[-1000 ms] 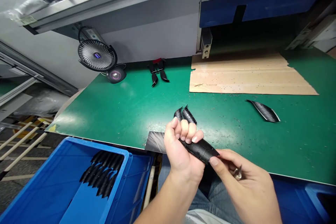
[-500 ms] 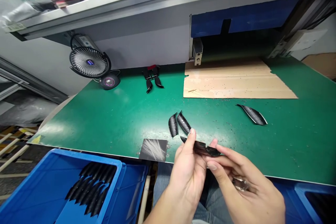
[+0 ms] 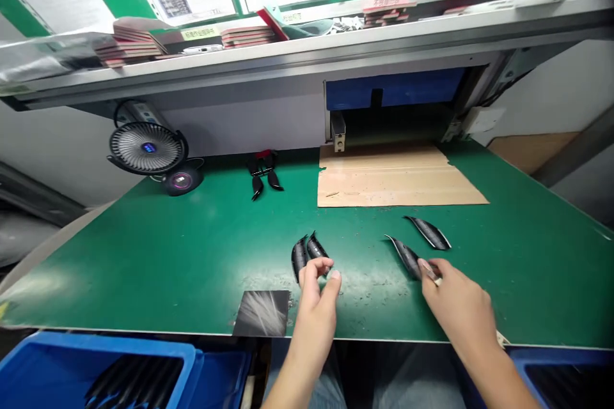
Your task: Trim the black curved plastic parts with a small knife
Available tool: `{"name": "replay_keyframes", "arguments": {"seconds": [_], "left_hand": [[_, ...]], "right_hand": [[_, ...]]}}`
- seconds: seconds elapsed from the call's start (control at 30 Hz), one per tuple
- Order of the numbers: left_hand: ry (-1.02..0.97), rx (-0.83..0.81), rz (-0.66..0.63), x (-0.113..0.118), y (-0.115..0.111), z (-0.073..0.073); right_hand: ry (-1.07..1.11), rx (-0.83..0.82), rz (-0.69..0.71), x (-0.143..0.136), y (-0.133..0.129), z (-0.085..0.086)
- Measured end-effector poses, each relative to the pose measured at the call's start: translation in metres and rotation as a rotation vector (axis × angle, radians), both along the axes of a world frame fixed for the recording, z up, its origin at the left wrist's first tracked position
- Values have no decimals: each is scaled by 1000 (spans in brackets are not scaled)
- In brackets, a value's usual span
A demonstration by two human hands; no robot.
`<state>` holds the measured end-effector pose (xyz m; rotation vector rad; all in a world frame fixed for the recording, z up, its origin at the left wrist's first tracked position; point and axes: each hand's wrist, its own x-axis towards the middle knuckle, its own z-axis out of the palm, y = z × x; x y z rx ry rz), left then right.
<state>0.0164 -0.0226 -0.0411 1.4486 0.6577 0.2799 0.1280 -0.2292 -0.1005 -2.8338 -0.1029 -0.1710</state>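
Observation:
My right hand (image 3: 458,300) pinches the near end of a curved black plastic piece (image 3: 403,255), low over the green tabletop. A small light metallic item (image 3: 435,278) shows at its fingers; its kind is unclear. Another curved black piece (image 3: 428,234) lies just beyond. My left hand (image 3: 317,297) has bent fingers with the thumb apart, and nothing shows between them. Its fingertips overlap the near end of one curved black piece (image 3: 315,245); whether they touch it is unclear. A similar piece (image 3: 299,258) lies beside that one.
A scratched dark square sheet (image 3: 263,314) lies at the front edge. Farther back are a cardboard sheet (image 3: 398,185), a small fan (image 3: 148,148) and several black parts (image 3: 263,176). A blue bin (image 3: 187,364) with black pieces stands front left, another bin (image 3: 518,364) front right. A shelf (image 3: 288,54) overhangs the back.
My hands have parted. The right moved right and put the curved black piece near the lone one; the left moved toward the pair, its grip released. The view has tilted up.

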Motion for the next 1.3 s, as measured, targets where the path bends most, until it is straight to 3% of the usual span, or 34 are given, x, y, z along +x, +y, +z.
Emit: {"name": "replay_keyframes", "arguments": {"seconds": [0.17, 0.27, 0.37, 0.5, 0.57, 0.63, 0.73, 0.9, 0.97, 1.13, 1.3], "left_hand": [[40, 21, -78, -1, -17, 14], [-31, -70, -43, 7, -28, 21], [-119, -269, 8, 18, -33, 28], [-351, -708, 42, 30, -26, 40], [-516, -889, 169, 30, -19, 44], [-655, -970, 318, 28, -11, 46], [-775, -928, 423, 21, -4, 46], [-829, -815, 359, 12, -9, 48], [-837, -788, 335, 9, -11, 50], [-885, -748, 260, 3, -11, 52], [-900, -652, 209, -3, -15, 51]], "right_hand": [[13, 15, -143, 51, -24, 13], [52, 104, -106, 61, -23, 27], [77, 281, 78, 27, 1, 45], [194, 580, 426, -53, 40, 63], [266, 797, 510, -82, 48, 65], [344, 958, 526, -97, 48, 63], [453, 1039, 512, -103, 46, 59], [735, 1304, 450, -104, 61, 62], [837, 1340, 432, -104, 66, 65], [980, 1307, 422, -102, 67, 72], [829, 1098, 545, -100, 63, 70]]}}
